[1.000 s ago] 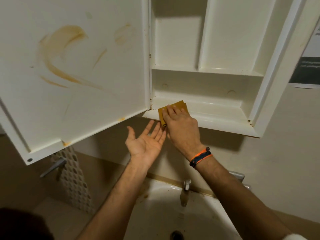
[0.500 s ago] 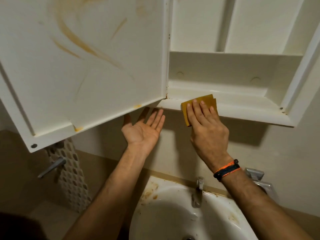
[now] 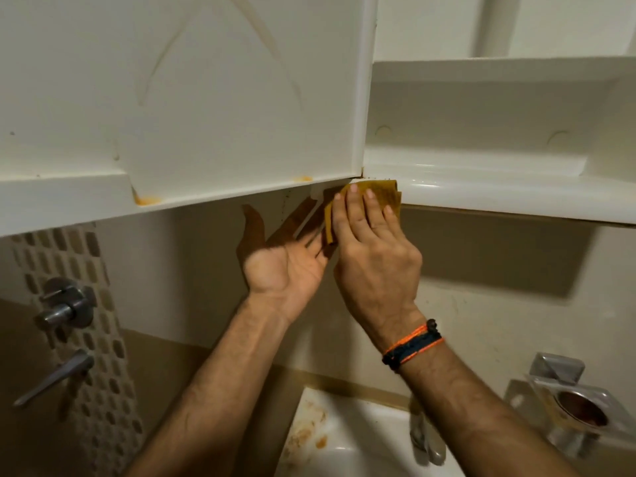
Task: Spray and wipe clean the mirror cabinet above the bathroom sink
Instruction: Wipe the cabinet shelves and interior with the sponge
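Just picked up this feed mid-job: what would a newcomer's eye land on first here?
The right hand pressing a folded mustard cloth flat against the cabinet's bottom front lip, by the hinge corner. Beside it the left hand is cupped palm-up under the open door, whose inner face shows orange-brown streaks and rusty spots along its lower edge.

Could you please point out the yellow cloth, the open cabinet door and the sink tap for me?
yellow cloth [image 3: 385, 192], head view, upper part above the fingertips.
cabinet door [image 3: 206, 115], head view, stained inner face.
sink tap [image 3: 425, 438], head view, metal spout.
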`<move>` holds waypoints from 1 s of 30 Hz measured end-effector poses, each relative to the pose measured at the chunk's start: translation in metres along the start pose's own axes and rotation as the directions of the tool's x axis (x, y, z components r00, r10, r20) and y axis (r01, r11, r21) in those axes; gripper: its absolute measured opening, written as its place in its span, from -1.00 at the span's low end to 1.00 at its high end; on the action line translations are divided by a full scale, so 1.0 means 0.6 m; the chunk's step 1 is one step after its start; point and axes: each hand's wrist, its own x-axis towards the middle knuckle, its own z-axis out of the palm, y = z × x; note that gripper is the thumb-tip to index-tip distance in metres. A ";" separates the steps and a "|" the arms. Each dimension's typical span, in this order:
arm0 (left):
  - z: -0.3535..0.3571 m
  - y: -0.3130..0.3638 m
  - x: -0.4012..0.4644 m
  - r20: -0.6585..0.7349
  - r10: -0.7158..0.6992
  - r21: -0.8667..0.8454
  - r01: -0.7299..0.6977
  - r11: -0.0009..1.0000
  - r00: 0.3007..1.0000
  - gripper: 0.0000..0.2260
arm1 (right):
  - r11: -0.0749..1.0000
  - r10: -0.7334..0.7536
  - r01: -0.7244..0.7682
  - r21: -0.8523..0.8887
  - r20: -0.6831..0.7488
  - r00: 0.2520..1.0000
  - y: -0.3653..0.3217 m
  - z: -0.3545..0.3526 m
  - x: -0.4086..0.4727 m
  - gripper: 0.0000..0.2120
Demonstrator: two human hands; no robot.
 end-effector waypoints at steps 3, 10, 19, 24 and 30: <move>-0.008 0.006 0.005 0.033 0.011 0.001 -0.011 1.000 0.999 -0.24 | 0.999 0.041 -0.040 0.020 -0.034 0.999 -0.003 0.004 -0.001 -0.60; -0.021 0.020 0.013 0.071 0.010 0.017 -0.012 1.000 0.997 -0.18 | 0.994 0.111 -0.111 0.010 -0.100 0.989 0.006 -0.003 -0.009 -0.56; -0.039 0.017 0.025 0.179 0.034 0.052 -0.044 0.998 0.983 -0.17 | 0.991 0.114 -0.121 -0.053 -0.118 0.986 -0.028 0.014 -0.011 -0.60; -0.051 0.022 0.026 0.247 -0.007 0.086 -0.015 0.996 0.969 -0.18 | 0.993 0.054 -0.061 -0.103 -0.071 0.996 -0.068 0.035 0.019 -0.83; -0.048 0.019 0.029 0.230 0.022 0.061 -0.037 0.997 0.973 -0.16 | 0.994 0.066 -0.076 -0.073 -0.127 0.990 -0.033 0.023 0.004 -0.69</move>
